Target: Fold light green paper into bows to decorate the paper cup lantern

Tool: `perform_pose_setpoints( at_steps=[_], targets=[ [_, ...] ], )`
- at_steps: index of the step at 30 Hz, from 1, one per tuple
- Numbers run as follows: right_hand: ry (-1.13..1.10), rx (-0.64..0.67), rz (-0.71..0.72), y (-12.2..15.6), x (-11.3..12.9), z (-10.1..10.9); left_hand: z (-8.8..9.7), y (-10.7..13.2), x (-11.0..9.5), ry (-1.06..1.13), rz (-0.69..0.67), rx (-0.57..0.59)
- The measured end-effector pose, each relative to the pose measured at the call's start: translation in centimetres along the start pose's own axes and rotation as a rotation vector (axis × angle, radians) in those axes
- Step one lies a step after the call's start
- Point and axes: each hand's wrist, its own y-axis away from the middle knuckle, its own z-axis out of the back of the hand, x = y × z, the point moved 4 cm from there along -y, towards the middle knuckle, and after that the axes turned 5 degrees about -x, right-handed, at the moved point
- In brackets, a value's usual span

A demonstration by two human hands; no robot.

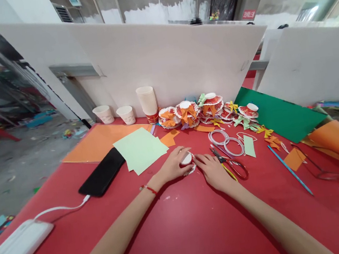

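Note:
A cut paper cup piece (186, 159) with a white round base and a scalloped white edge lies between my hands, low over the red table. My left hand (173, 164) wraps round it from the left, fingers behind and thumb in front. From the right, my right hand (212, 170) has its fingertips on the scalloped edge; its thumb is mostly hidden. Just right of that hand lie the scissors (237, 169) with dark red handles and a yellow-handled tool (230, 173). Pale green paper sheets (143, 149) lie beyond my left hand.
Finished-looking frilled cup ornaments (186, 112) with paper bows line the white partition (160, 57), beside paper cups (146, 99). Tape rings (233, 146), a blue pencil (290, 170) and eyeglasses (322, 173) lie right. A phone (103, 173) cabled to a white power bank (20, 251) lies left.

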Motion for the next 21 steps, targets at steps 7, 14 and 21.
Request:
perform_pose_setpoints(
  at_steps=[7,14,21],
  targets=[
    [0.034,-0.007,-0.01,0.4,0.3,-1.2,-0.2,0.1,0.1,-0.087,0.017,0.024],
    [0.037,-0.036,-0.056,0.8,0.7,-0.8,-0.1,0.5,-0.2,-0.077,0.153,-0.102],
    [-0.021,-0.039,-0.081,0.7,1.3,-1.3,-0.1,0.2,-0.7,0.075,0.17,-0.13]
  ],
)
